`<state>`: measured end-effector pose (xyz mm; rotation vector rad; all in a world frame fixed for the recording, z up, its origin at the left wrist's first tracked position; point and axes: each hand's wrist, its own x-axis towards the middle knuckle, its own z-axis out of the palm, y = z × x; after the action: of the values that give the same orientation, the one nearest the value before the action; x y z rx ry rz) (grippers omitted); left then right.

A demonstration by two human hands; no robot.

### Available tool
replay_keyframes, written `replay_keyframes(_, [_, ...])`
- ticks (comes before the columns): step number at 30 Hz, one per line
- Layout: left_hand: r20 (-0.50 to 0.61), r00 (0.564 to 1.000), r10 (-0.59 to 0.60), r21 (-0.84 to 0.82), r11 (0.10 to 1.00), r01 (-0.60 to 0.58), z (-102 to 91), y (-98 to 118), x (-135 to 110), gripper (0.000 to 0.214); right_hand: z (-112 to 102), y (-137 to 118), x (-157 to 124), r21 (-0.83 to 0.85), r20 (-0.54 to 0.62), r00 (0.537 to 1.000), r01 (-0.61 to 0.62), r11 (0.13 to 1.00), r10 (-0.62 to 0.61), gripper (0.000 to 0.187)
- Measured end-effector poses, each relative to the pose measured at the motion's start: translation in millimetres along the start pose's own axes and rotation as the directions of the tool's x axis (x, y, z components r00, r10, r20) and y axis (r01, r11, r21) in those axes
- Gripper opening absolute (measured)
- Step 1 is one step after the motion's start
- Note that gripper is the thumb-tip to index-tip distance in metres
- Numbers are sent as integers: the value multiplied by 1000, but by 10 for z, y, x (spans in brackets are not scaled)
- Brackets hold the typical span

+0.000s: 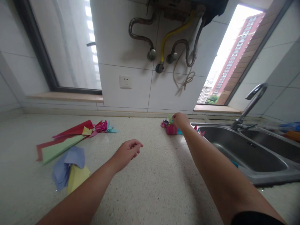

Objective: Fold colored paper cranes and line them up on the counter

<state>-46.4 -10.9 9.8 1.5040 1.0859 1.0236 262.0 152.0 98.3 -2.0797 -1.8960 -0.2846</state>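
My right hand (181,120) reaches far across the speckled counter (150,175) to a small heap of folded paper figures (170,127) beside the sink. Its fingers are pinched on a pale green paper piece (170,118) at the top of the heap. My left hand (127,152) hovers over the middle of the counter with its fingers loosely curled and nothing in it. To the left lie loose coloured paper sheets (63,147) and a few more folded paper figures (102,126).
A steel double sink (246,153) with a tap (252,103) fills the right side. A wall socket (125,82) and hoses (164,43) hang on the tiled back wall. Windows stand at left and right. Blue and orange items (290,131) lie past the sink.
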Motion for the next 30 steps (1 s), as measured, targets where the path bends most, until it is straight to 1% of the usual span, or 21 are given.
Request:
replay_keyframes(7, [7, 1000, -15, 19, 1000, 15, 1, 19, 4, 30, 62, -48, 19, -70, 56, 998, 10, 997, -6, 31])
replay_keyframes(12, [10, 1000, -7, 31, 999, 7, 1, 20, 1, 30, 120, -95, 36, -90, 61, 998, 31, 995, -25, 35])
replay_keyframes(22, [12, 1000, 7, 39, 999, -7, 5, 21, -5, 31, 160, -154, 36, -83, 77, 997, -25, 996, 32, 36])
replay_keyframes(26, [11, 1000, 4, 33, 999, -4, 5, 8, 1, 29, 122, -147, 29, -67, 41, 996, -73, 995, 76, 47])
replay_keyframes(30, [14, 1000, 10, 25, 1000, -10, 1, 0, -4, 28, 80, -104, -18, -21, 4, 996, -92, 996, 92, 50])
